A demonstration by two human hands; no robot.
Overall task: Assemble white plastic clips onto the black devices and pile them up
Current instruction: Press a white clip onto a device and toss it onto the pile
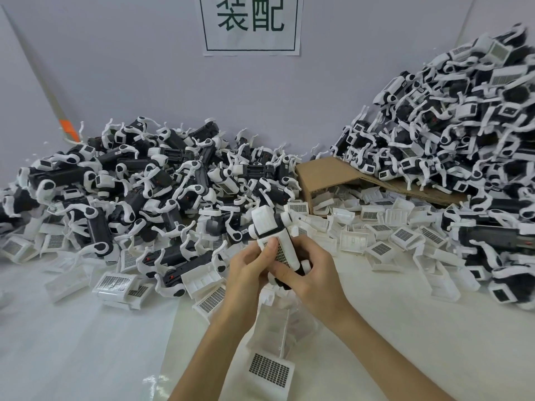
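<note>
While we are holding one black device (265, 222) up over the near middle of the worktop (72, 357), we are pressing a white plastic clip (282, 251) with a gridded face against its body. Our left hand (247, 270) is curling round the lower end, thumb lying on the clip, and our right hand (309, 279) is wrapping the other side, so both grips are closing on this one piece. Whether the clip is sitting fully home we cannot tell, since fingers are hiding the joint.

Along the far edge toward the left corner, a broad heap of devices (130, 180) is lying. At the far right corner a taller heap (463, 125) is leaning against the wall. We are taking the taller one for the finished pile, as many gridded faces are showing on it. Loose clips (379, 248) are lying scattered between the heaps, beside a cardboard flap (327, 172), and more (269, 369) are lying near the front edge. We are judging the job well underway, with a large share of devices and clips waiting.
</note>
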